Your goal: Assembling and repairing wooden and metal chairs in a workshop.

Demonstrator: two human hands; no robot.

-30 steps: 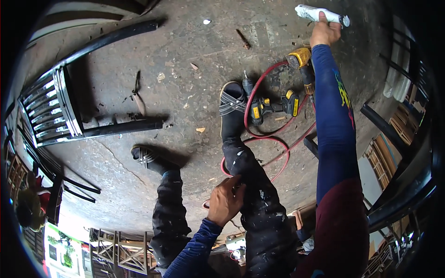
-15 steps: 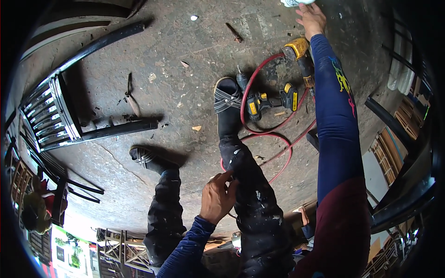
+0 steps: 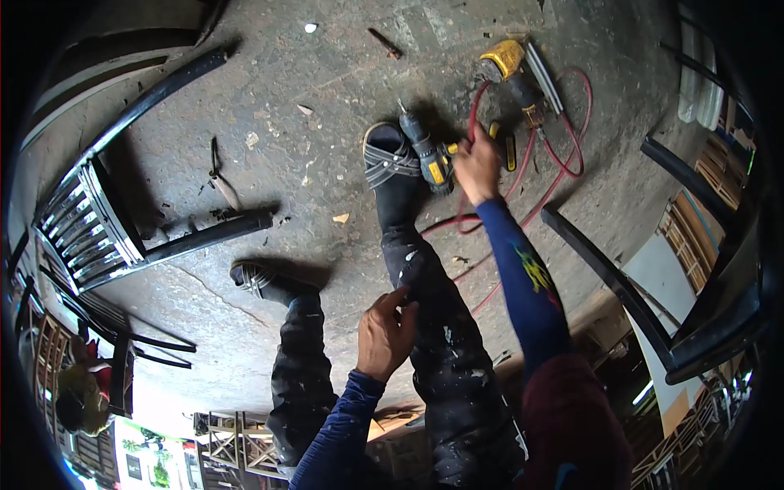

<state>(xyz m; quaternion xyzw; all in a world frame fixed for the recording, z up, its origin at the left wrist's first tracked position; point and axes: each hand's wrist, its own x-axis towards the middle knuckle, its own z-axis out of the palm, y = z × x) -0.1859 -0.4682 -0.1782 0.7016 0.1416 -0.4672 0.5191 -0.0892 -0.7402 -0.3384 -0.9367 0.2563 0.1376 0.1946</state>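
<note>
My right hand [image 3: 478, 167] is closed around the red air hose [image 3: 474, 110], just over the handle of a yellow and black cordless drill [image 3: 426, 153]. The drill lies on the floor beside my right sandal [image 3: 390, 163], with its bit pointing away from me. Past it rests a yellow and black air nail gun [image 3: 505, 61], with the hose coupled to its near end. My left hand [image 3: 386, 335] hangs against the inner side of my right knee, fingers curled. Whatever its fingers may hold is hidden.
A black slatted chair [image 3: 98, 216] lies tipped at the left, with pliers [image 3: 220, 184] between its legs. Dark chair legs [image 3: 608, 282] stick out at the right. A rusty metal piece [image 3: 385, 43] and wood chips lie on the floor. Another person [image 3: 86, 392] is at lower left.
My right hand has come back from the far right, letting go of a white thing there, to the hose by the drill. The hose loop has shifted right, off the drill. My left hand stays put.
</note>
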